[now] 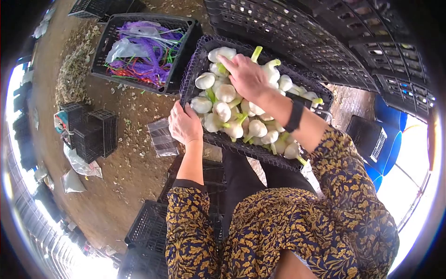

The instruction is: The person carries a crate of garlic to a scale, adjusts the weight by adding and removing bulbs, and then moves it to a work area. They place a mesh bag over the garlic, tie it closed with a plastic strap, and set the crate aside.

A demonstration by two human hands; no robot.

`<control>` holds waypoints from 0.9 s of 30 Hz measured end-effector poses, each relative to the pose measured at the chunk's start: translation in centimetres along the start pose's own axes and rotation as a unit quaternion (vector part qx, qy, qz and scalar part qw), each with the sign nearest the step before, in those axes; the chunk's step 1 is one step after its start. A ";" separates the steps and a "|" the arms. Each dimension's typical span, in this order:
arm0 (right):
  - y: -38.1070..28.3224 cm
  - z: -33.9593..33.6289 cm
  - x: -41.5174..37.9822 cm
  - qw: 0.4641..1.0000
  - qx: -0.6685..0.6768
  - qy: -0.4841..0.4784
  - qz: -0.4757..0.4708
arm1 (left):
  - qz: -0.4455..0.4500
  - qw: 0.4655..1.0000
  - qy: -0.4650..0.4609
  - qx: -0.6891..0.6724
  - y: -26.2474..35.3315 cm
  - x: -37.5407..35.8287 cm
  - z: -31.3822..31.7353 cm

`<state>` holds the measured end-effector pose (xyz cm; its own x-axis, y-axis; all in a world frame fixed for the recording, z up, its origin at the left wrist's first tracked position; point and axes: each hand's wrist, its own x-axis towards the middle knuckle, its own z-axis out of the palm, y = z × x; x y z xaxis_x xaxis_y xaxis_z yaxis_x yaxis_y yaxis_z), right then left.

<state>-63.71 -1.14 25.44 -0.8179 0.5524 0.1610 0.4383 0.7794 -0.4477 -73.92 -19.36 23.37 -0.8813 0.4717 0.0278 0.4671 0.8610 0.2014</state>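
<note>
Garlic bulbs [226, 93], white with trimmed green stems, fill a black plastic crate [237, 145] just in front of the person's body, and dark purple netting [186, 79] covers its rim and outer sides. The right hand [247, 78] is over the bulbs at the left part of the crate, its index finger stretched out against a garlic bulb [222, 54] near the far-left corner. Its other fingers are bent under the palm (whether they grasp anything there, I cannot tell). A dark wristband [295, 116] circles that wrist.

The left hand [185, 124] rests at the crate's near-left corner, touching the netted rim with bent fingers, the thumb nearest the garlic; I cannot tell whether it grips the edge or merely lies against it. Both arms wear the sleeves of a dark blouse [283, 218] with a yellow leaf pattern.

Just beyond the left side, a second black crate [98, 63] holds purple mesh [160, 63], clear plastic and red and green strands. A clear plastic pouch [162, 138] lies on the littered brown floor [125, 172], near the left hand. Tall perforated crates [302, 28] stand along the far-right side, with blue barrels [394, 144] beyond.
</note>
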 end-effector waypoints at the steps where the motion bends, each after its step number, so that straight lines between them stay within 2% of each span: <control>1: 0.0 0.2 0.9 0.998 -0.032 -0.056 0.001 | 0.000 1.000 -0.001 0.000 0.0 0.0 0.0; 2: 0.0 0.4 1.7 0.992 -0.064 -0.112 0.002 | -0.004 1.000 -0.001 0.000 -0.1 -0.2 -0.1; 4: 1.2 1.4 1.7 0.992 -0.052 -0.113 -0.031 | -0.025 0.999 -0.045 -0.010 0.1 0.0 -0.4; 6: 1.8 1.1 0.5 0.996 -0.034 -0.028 -0.081 | -0.025 0.999 -0.042 -0.017 -0.1 0.0 -0.3; 8: 1.5 0.8 -1.0 0.994 -0.035 -0.003 -0.105 | -0.025 0.999 -0.042 -0.013 -0.1 0.0 -0.2; 10: 0.7 1.2 -2.2 0.973 -0.162 -0.011 -0.165 | -0.017 0.999 -0.031 -0.011 -0.1 -0.3 -0.3; 11: 0.2 1.7 -2.4 0.976 -0.156 -0.055 -0.144 | -0.006 1.000 -0.015 -0.010 0.0 0.0 -0.2; 12: -0.4 1.3 -1.9 0.976 -0.157 -0.052 -0.145 | -0.006 1.000 -0.012 -0.011 0.0 0.2 -0.2; 14: -1.0 0.1 -1.3 0.983 -0.011 -0.162 -0.088 | -0.003 1.000 -0.013 -0.011 -0.1 0.0 -0.1; 15: -1.8 -1.3 -0.6 0.957 -0.015 -0.279 -0.072 | 0.003 1.000 0.000 -0.011 -0.1 0.0 -0.1; 16: -1.5 -1.1 -0.8 0.957 -0.016 -0.281 -0.071 | 0.002 1.000 -0.002 -0.012 -0.2 -0.2 0.0; 18: -0.9 -0.8 -0.2 0.992 0.017 -0.094 -0.080 | -0.002 1.000 -0.010 -0.014 -0.2 -0.1 0.0; 19: -1.1 -1.8 0.8 0.989 -0.007 -0.142 -0.032 | -0.005 1.000 -0.008 -0.014 0.0 0.2 0.1; 20: -0.7 -1.0 0.8 0.989 -0.005 -0.145 -0.034 | -0.003 1.000 -0.005 -0.012 0.0 0.0 0.1; 22: -0.1 0.6 1.1 0.986 -0.104 -0.075 -0.104 | 0.002 1.000 -0.003 -0.008 -0.2 -0.2 0.1; 23: 0.4 0.9 1.1 0.968 -0.055 -0.239 -0.060 | 0.002 1.000 -0.008 -0.005 -0.3 -0.1 0.2; 24: 0.8 0.6 1.3 0.968 -0.054 -0.238 -0.061 | 0.001 1.000 -0.013 -0.002 -0.3 0.0 0.2; 26: 1.9 0.0 2.1 0.945 -0.045 -0.297 -0.132 | 0.000 1.000 -0.009 -0.002 -0.4 -0.1 0.2; 27: 2.2 0.3 2.5 0.954 -0.035 -0.257 -0.152 | 0.002 1.000 -0.005 -0.002 -0.3 -0.1 0.2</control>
<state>-64.91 1.82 24.57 -0.9779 0.0934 -0.1873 0.1608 0.9081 -0.3866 -73.93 -19.62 23.12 -0.8790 0.4764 0.0182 0.4696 0.8586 0.2056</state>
